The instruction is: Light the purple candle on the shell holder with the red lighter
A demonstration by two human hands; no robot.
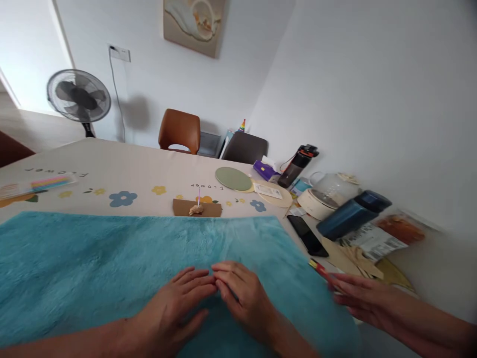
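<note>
A fluffy teal blanket [93, 263] is spread over the near part of the table. My left hand [175, 308] lies flat on it with its fingers stretched toward the right, holding nothing. My right hand [244, 296] rests palm down beside it, fingers slightly bent and pointing left. The fingertips of the two hands almost meet at the blanket's middle. Another person's hand [363, 298], blurred, reaches in from the right edge. It is next to a red and yellow pen [321, 270] at the blanket's right border.
A flower-print tablecloth [122, 169] covers the table. On the right are a black phone [307, 235], a dark blue flask [352, 214], a glass kettle [328, 194], a black bottle [298, 165], round mats [234, 179] and packets. A brown card [197, 208], two chairs and a fan [79, 97] lie beyond.
</note>
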